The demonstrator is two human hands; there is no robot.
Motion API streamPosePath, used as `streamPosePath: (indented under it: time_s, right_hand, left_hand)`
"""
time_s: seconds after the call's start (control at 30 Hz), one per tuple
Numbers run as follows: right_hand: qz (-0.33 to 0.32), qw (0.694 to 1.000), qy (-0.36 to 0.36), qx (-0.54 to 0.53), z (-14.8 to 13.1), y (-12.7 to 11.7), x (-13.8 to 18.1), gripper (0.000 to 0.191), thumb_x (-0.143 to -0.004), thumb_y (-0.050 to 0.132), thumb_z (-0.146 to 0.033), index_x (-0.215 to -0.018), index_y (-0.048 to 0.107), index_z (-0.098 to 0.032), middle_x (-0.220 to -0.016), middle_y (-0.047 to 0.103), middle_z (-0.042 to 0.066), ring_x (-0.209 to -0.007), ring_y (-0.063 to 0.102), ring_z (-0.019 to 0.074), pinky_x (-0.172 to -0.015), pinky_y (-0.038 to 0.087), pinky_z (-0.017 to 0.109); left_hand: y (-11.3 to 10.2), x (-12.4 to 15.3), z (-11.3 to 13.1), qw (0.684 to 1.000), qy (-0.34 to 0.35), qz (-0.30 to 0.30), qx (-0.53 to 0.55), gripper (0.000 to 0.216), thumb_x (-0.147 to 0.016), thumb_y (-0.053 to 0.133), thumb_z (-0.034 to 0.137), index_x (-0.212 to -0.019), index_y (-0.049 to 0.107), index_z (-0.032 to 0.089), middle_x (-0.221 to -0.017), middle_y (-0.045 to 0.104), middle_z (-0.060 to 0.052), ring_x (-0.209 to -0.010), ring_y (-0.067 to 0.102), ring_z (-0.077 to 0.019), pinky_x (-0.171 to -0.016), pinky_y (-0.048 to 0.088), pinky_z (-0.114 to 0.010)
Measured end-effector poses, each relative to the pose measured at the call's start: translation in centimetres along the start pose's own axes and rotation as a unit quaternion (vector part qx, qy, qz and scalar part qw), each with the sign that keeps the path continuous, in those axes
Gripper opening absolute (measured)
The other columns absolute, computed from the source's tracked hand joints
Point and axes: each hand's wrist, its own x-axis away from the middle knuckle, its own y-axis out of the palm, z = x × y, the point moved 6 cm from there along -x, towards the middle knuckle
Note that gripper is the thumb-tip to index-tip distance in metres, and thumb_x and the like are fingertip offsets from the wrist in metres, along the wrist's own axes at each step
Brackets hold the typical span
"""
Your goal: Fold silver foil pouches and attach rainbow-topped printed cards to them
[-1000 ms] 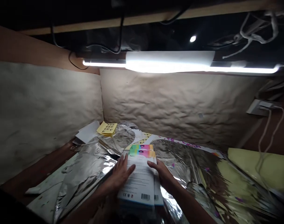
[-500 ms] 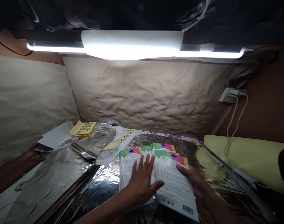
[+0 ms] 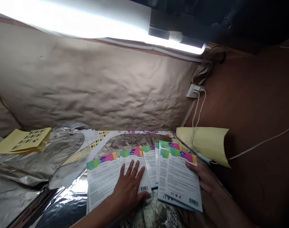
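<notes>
Several flat white retail packets with rainbow-striped tops, hang holes and small print lie fanned out on the shiny foil-like surface. My left hand [image 3: 129,186] rests flat, fingers spread, on a middle packet [image 3: 144,177]; its barcode shows beside my thumb. Left of it lies another packet [image 3: 101,177], partly covered by my wrist. My right hand [image 3: 203,175] grips the right edge of the front packet [image 3: 182,180], its thumb on top and its other fingers mostly hidden. Under that one, further packets [image 3: 162,186] overlap.
Yellow sheets with black printed blocks [image 3: 28,139] lie at the left beside crumpled silver film [image 3: 68,142]. A curled yellow sheet [image 3: 201,136] stands at the right. White cables [image 3: 198,110] hang from a wall socket [image 3: 194,91]. A lit tube lamp [image 3: 177,44] runs overhead.
The view has swung to the right. The packets are now spread wider, with those under my left hand shifted left, apart from the right-hand group. My right hand keeps its grip on the front packet.
</notes>
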Motion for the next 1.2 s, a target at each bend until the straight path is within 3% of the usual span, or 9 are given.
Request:
streamPosePath:
  time_s: [0.17,0.33,0.4,0.5,0.57,0.63,0.8,0.97,1.2]
  right_hand:
    - [0.075,0.996,-0.005,0.054,1.1,-3.3,3.4,0.060,-0.070,0.082,-0.045,-0.118,0.064,-0.015,-0.099,0.075,0.017,-0.098,0.070,0.0384,-0.083,0.057,0.048]
    - [0.256,0.955,-0.083,0.123,2.5,-9.3,6.5,0.120,-0.063,0.085,-0.048,-0.155,0.012,-0.024,-0.133,0.059,0.019,-0.106,0.067,0.0376,-0.081,0.058,0.047]
    - [0.306,0.931,-0.091,0.177,3.3,-11.9,7.3,0.119,-0.065,0.081,-0.053,-0.155,0.010,-0.023,-0.138,0.054,0.020,-0.110,0.064,0.0375,-0.085,0.057,0.047]
    - [0.357,0.863,-0.134,0.332,3.5,-13.3,8.5,0.092,-0.075,0.066,-0.059,-0.148,0.035,-0.013,-0.142,0.048,0.022,-0.127,0.050,0.0407,-0.100,0.046,0.053]
    - [0.377,0.781,-0.213,0.451,2.7,-11.4,9.6,0.073,-0.084,0.054,-0.059,-0.139,0.049,-0.012,-0.151,0.036,0.021,-0.138,0.036,0.0403,-0.110,0.035,0.055]
    - [0.315,0.733,-0.274,0.538,2.6,-7.6,9.9,0.061,-0.091,0.045,-0.054,-0.139,0.051,-0.016,-0.155,0.032,0.015,-0.142,0.031,0.0357,-0.114,0.032,0.053]
    - [0.062,0.686,-0.285,0.666,6.2,0.3,9.4,0.058,-0.093,0.050,-0.047,-0.148,0.040,-0.031,-0.158,0.031,0.005,-0.144,0.028,0.0347,-0.112,0.033,0.057]
    - [0.076,0.639,-0.382,0.663,6.8,3.7,9.2,0.066,-0.091,0.053,-0.045,-0.152,0.030,-0.033,-0.156,0.032,0.005,-0.139,0.035,0.0394,-0.103,0.042,0.059]
    - [-0.158,0.605,-0.477,0.618,10.4,17.0,9.5,0.090,-0.081,0.069,-0.040,-0.155,0.020,-0.030,-0.156,0.029,0.006,-0.135,0.042,0.0388,-0.104,0.046,0.049]
  left_hand:
    - [0.4,0.5,2.4,0.997,0.074,0.011,0.007,0.087,-0.084,0.048,0.072,-0.154,0.016,0.029,-0.161,0.007,-0.013,-0.147,0.006,-0.0412,-0.113,0.009,-0.069]
    - [-0.3,4.2,-1.1,0.989,0.047,0.132,-0.051,0.080,-0.086,0.049,0.067,-0.153,0.017,0.037,-0.159,0.020,-0.010,-0.143,0.025,-0.0444,-0.108,0.021,-0.072]
    - [0.0,6.0,-3.7,0.983,0.043,0.161,-0.083,0.080,-0.085,0.051,0.066,-0.152,0.019,0.039,-0.157,0.028,-0.010,-0.139,0.034,-0.0444,-0.106,0.027,-0.069]
    - [1.0,8.3,-6.8,0.971,0.076,0.177,-0.142,0.081,-0.083,0.052,0.067,-0.152,0.019,0.040,-0.154,0.035,-0.007,-0.136,0.041,-0.0395,-0.109,0.027,-0.061]
    - [1.5,9.4,-8.1,0.963,0.089,0.188,-0.174,0.084,-0.082,0.052,0.068,-0.153,0.019,0.038,-0.155,0.034,-0.006,-0.138,0.040,-0.0371,-0.111,0.024,-0.057]
    - [1.5,10.3,-8.7,0.958,0.091,0.195,-0.189,0.087,-0.082,0.052,0.068,-0.154,0.018,0.034,-0.155,0.032,-0.007,-0.138,0.039,-0.0358,-0.113,0.022,-0.053]
    - [0.3,13.1,-9.2,0.966,0.073,0.175,-0.175,0.092,-0.079,0.054,0.071,-0.155,0.016,0.034,-0.155,0.033,-0.006,-0.137,0.041,-0.0353,-0.113,0.026,-0.050]
    - [-1.0,17.4,-9.9,0.983,0.017,0.121,-0.136,0.090,-0.080,0.056,0.070,-0.153,0.013,0.039,-0.153,0.035,-0.004,-0.136,0.044,-0.0329,-0.111,0.033,-0.045]
    - [-2.8,20.5,-7.0,0.977,0.041,0.124,-0.166,0.085,-0.084,0.053,0.068,-0.153,0.014,0.037,-0.153,0.035,-0.003,-0.138,0.040,-0.0326,-0.110,0.036,-0.042]
